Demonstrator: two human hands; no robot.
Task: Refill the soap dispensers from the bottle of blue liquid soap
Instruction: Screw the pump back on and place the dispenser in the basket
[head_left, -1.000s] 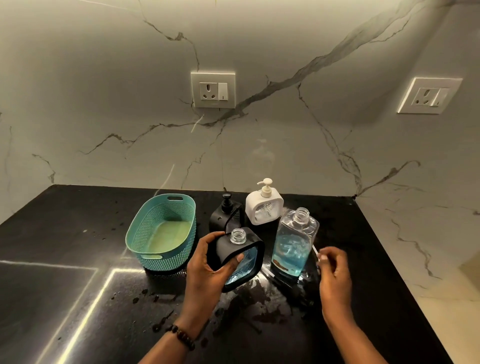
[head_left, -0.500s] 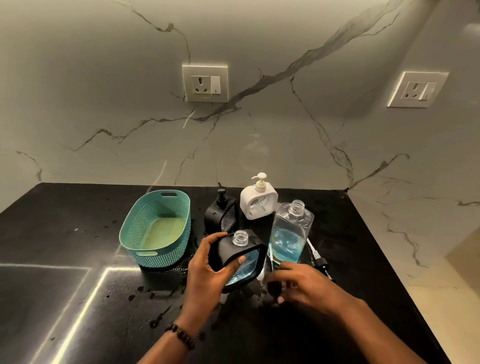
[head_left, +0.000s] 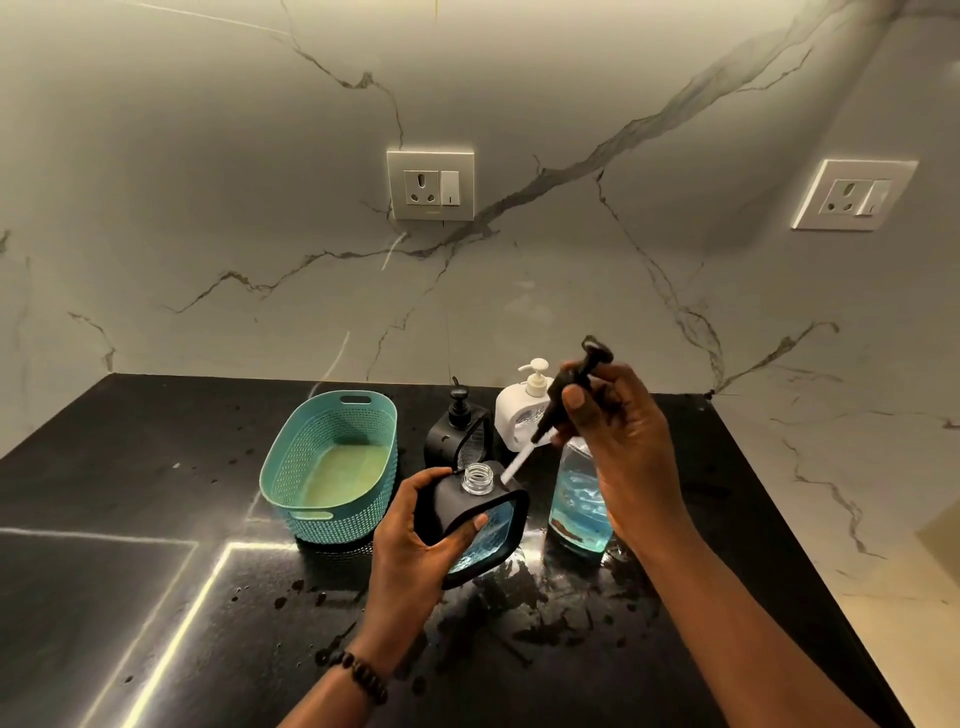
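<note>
the left hand (head_left: 410, 540) grips the black dispenser (head_left: 475, 519), filled blue, just right of the teal basket (head_left: 332, 467). the right hand (head_left: 618, 441) pinches its pump (head_left: 563, 395), tube tip just beside the open neck. re-capping seems under way; next, thread the tube in and screw down.

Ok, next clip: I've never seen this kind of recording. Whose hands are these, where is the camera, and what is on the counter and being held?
There is no machine here: a person wears a wide-angle camera on the head, looking down at their own two hands. The left hand grips an open black soap dispenser with blue soap inside, tilted on the black counter. The right hand holds its black pump, the white tube pointing down toward the dispenser's open neck. Beside it stands the clear bottle of blue liquid soap. Behind are a second black dispenser and a white dispenser, both with pumps on. A teal basket sits to the left. Dark splashes spot the counter.
</note>
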